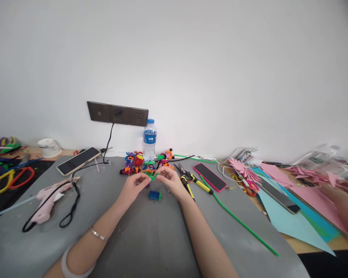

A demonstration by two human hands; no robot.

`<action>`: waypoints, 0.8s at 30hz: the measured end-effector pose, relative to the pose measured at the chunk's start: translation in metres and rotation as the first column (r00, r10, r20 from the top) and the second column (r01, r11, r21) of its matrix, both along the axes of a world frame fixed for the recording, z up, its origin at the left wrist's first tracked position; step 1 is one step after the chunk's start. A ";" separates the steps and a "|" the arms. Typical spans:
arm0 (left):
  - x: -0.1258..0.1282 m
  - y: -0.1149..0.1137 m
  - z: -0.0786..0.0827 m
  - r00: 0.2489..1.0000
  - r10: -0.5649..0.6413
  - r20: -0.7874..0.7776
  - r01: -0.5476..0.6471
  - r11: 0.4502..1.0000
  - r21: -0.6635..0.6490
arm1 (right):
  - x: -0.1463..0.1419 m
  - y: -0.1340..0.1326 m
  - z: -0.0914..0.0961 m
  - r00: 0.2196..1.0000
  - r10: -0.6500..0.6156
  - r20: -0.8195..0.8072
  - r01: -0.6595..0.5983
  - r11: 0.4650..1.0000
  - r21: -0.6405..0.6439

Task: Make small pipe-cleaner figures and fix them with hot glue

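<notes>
My left hand (135, 187) and my right hand (170, 179) meet over the grey mat (150, 239), both pinched on a small green pipe-cleaner piece (152, 176) held between their fingertips. A small blue block (155, 195) lies on the mat just below the hands. Behind them stands a row of little pipe-cleaner figures (139, 160) in red, orange, blue and green. Yellow-handled pliers (191, 179) lie right beside my right hand.
A pink glue gun (50, 197) with a black cord lies at the left, a phone (78, 160) behind it. A water bottle (149, 139) stands by the wall. A pink-cased phone (210, 177), a long green pipe cleaner (243, 226), coloured paper (295, 224) and another person's hand (343, 197) are at the right.
</notes>
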State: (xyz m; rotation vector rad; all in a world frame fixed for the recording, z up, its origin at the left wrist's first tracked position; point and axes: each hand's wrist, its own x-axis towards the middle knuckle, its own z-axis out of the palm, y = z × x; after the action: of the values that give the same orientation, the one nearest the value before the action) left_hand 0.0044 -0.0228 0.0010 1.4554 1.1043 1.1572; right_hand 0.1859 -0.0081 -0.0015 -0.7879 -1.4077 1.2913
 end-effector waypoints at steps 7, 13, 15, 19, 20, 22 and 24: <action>-0.001 0.001 -0.003 1.000 -0.021 -0.018 0.021 1.000 0.003 | -0.001 -0.001 0.000 1.000 0.005 0.017 -0.005 1.000 -0.015; -0.001 0.002 -0.005 0.999 -0.031 -0.038 0.032 0.999 0.015 | -0.001 -0.001 0.000 1.000 0.003 0.027 -0.003 1.000 -0.004; -0.002 0.004 -0.007 0.999 -0.027 -0.031 0.028 0.999 0.023 | 0.000 0.000 -0.002 1.000 -0.015 0.011 0.015 1.000 0.006; -0.004 0.011 -0.011 1.000 0.017 -0.014 -0.016 0.999 0.035 | 0.001 0.006 -0.006 0.991 -0.125 -0.040 0.129 0.987 0.096; -0.004 0.013 -0.011 0.999 0.029 -0.014 -0.028 0.999 0.041 | 0.001 0.007 -0.005 0.984 -0.173 -0.044 0.178 0.976 0.130; -0.005 0.016 -0.010 0.999 0.044 -0.018 -0.043 0.998 0.052 | 0.000 0.005 0.000 0.958 -0.285 -0.032 0.286 0.938 0.196; -0.005 0.017 -0.010 0.999 0.049 -0.017 -0.048 0.997 0.056 | -0.007 -0.003 0.014 0.926 -0.377 -0.010 0.367 0.895 0.254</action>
State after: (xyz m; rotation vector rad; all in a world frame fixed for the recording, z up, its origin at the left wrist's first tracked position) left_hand -0.0006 -0.0054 -0.0085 1.4921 1.1334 1.2190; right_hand 0.1790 -0.0106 0.0122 -0.8613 -1.3388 0.7871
